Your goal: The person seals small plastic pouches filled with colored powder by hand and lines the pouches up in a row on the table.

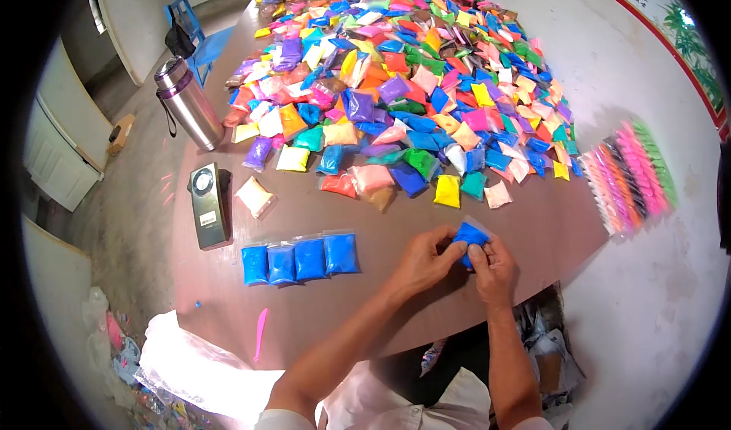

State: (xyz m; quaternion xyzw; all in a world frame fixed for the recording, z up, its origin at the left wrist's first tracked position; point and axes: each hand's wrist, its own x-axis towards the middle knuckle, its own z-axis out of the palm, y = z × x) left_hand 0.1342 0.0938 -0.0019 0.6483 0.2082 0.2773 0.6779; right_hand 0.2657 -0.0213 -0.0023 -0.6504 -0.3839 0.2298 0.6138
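Both hands grip a small blue packet [472, 233] in clear plastic, held just over the front right part of the table. My left hand [431, 262] pinches its left side, and my right hand [493, 268] closes on its right side with the thumb pressed on the front. Left of the hands, several blue packets [310, 258] lie side by side in a row. Beyond the hands, a yellow packet [447, 191] and a pale pink packet [498, 195] lie at the near edge of a large heap of coloured packets [403, 118].
A steel flask [188, 104] and a black device with a round dial [207, 205] stand along the table's left side. A pink plastic knife [261, 334] lies near the front edge. Bundled coloured strips [628, 179] sit by the right wall. White plastic sheeting [198, 361] hangs at the front left.
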